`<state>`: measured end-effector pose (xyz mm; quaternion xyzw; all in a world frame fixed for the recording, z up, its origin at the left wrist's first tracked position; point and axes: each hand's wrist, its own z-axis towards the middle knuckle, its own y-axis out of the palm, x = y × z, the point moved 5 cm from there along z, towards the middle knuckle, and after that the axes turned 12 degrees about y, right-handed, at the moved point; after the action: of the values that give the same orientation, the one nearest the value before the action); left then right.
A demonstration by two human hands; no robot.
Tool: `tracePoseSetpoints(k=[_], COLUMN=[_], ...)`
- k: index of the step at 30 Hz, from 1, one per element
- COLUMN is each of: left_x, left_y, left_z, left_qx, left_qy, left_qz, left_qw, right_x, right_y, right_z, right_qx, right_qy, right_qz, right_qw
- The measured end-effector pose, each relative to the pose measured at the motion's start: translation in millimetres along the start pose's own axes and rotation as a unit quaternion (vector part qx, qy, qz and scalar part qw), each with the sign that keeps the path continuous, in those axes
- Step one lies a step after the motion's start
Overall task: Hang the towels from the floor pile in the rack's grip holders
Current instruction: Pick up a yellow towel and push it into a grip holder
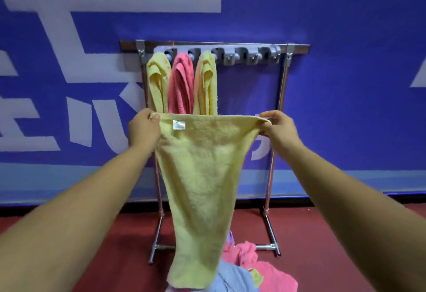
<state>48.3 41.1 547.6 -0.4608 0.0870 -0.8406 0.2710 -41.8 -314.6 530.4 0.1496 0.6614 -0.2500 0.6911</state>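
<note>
Yellow towel (202, 176) is up in front of the rack (283, 98), stretched along its top edge between my two hands. The rest hangs down in a narrowing drape to the floor pile (253, 271). I can't tell if the lower end touches the pile.

Handling, my read: it's terry cloth, so light, fully limp and not fragile. The nap should give decent friction, so it's not slippery. It sags wherever it isn't supported, so it follows whichever edge I hold. There's a white label (179, 125) near the top left corner.

Left hand (144, 128): fingers and thumb curled round the top left corner, pinching it. Right hand (277, 130): same on the top right corner, with the cloth bunched in the pinch. Neither holds anything else.

Where to grip next, my call: corners wide apart don't suit a holder. I'd gather one corner or mid-edge into a thick wad and feed that in. A single thin layer may slip out.

The rack is a metal frame against the blue wall (345, 84), with grey grip holders (251, 57) along the top bar. The left three are taken by a yellow hung towel (158, 81), a pink hung towel (182, 84) and a second yellow hung towel (206, 84). The holders to the right are bare, and the nearest sits just beside the third towel.

The pile is pink and pale blue cloth on the red floor (92, 245) at the rack's foot.
</note>
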Motion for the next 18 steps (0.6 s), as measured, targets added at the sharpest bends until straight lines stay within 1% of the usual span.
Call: tracePoseSetpoints(k=[1, 3, 6, 7, 9, 10, 12, 14, 16, 17, 18], left_x=[5, 15, 34, 39, 50, 57, 67, 78, 87, 90, 94], left_y=[-1, -6, -12, -14, -15, -16, -14, -10, -2, 3, 9], left_z=[4, 8, 14, 16, 19, 19, 19, 17, 12, 9, 4], left_qx=[-0.013, -0.019, -0.014, -0.018, -0.030, -0.041, -0.065, -0.088, -0.140, -0.184, -0.235], left_qy=[0.007, 0.003, 0.013, 0.020, 0.050, 0.068, 0.082, 0.075, 0.048, 0.030, 0.013], left_qz=[0.035, 0.061, 0.052, 0.048, 0.054, 0.058, 0.048, 0.017, -0.073, -0.132, -0.187], left_qw=[0.999, 0.998, 0.998, 0.998, 0.997, 0.995, 0.993, 0.993, 0.986, 0.974, 0.954], right_x=[-4, -7, -17, -22, -29, -32, -36, -39, -42, -45, -49], right_y=[-7, -19, -30, -33, -39, -41, -42, -39, -31, -26, -21], right_z=[1, 2, -1, -1, -1, -1, 1, 3, 0, -4, -7], right_qx=[0.026, 0.071, 0.097, 0.106, 0.127, 0.133, 0.124, 0.092, 0.031, 0.000, -0.027], right_qy=[0.002, 0.012, -0.001, -0.011, -0.027, -0.032, -0.028, 0.010, 0.055, 0.070, 0.078], right_qz=[-0.042, -0.109, -0.146, -0.175, -0.230, -0.232, -0.178, -0.068, 0.060, 0.102, 0.119], right_qw=[0.999, 0.991, 0.984, 0.979, 0.964, 0.963, 0.976, 0.993, 0.996, 0.992, 0.989])
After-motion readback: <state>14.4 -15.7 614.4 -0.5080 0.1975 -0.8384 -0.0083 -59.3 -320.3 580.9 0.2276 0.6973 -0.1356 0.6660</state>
